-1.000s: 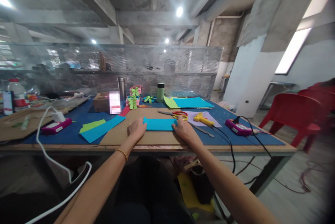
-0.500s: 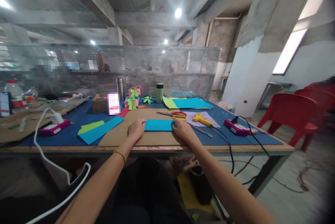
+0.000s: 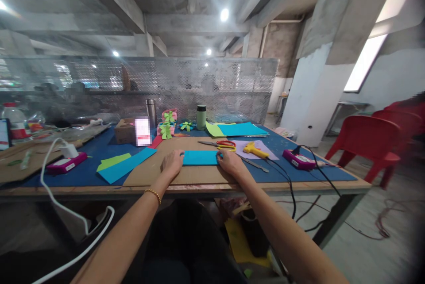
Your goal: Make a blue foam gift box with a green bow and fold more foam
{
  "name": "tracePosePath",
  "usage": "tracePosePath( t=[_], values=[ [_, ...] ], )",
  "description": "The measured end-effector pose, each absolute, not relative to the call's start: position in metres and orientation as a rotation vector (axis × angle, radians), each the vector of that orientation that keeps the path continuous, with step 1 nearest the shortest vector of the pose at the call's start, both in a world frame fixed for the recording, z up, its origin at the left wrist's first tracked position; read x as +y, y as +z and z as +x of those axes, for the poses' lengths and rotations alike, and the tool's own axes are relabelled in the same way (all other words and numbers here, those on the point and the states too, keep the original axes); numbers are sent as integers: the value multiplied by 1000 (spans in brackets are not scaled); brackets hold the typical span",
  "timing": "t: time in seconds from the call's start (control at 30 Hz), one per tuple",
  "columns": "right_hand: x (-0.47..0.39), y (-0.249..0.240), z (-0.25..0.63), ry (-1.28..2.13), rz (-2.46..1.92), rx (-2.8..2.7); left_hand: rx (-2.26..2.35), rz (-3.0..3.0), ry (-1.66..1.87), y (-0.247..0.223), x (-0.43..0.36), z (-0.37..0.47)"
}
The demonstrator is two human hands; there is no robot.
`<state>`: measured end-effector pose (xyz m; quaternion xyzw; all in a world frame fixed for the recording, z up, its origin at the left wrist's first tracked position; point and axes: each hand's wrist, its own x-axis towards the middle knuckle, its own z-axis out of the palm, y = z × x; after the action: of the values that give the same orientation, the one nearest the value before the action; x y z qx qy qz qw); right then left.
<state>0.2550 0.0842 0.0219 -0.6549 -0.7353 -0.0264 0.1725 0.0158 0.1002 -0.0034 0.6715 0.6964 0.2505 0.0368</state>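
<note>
A folded blue sheet [image 3: 200, 158] lies flat on the brown cardboard [image 3: 192, 178] in front of me. My left hand [image 3: 172, 163] grips its left end with curled fingers. At the right end, my right hand [image 3: 229, 162] has its fingers closed on the same sheet. Scissors with red and yellow handles [image 3: 226, 145] lie just beyond my right hand. A yellow glue gun [image 3: 255, 150] rests on a lilac sheet [image 3: 242, 146] to the right, with a grey metal tool [image 3: 257, 165] nearer to me.
Blue strip [image 3: 128, 165] and green piece [image 3: 113, 161] lie left. Purple power boxes [image 3: 66, 163] [image 3: 297, 160] flank the work area, with trailing cables. Behind stand a green bottle [image 3: 201, 118], steel flask [image 3: 151, 113], cardboard box [image 3: 125, 131], and blue sheets [image 3: 242, 129].
The view has shifted very slightly. Both hands stay at the ends of the blue sheet, and nothing else has visibly moved.
</note>
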Motion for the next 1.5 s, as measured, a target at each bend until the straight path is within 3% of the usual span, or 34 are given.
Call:
tracePosePath(
  t=[1.5],
  values=[
    [89, 13, 254, -256, -1943, -2030, 2322, 1976, 457, 18, 108, 22]
  ],
)
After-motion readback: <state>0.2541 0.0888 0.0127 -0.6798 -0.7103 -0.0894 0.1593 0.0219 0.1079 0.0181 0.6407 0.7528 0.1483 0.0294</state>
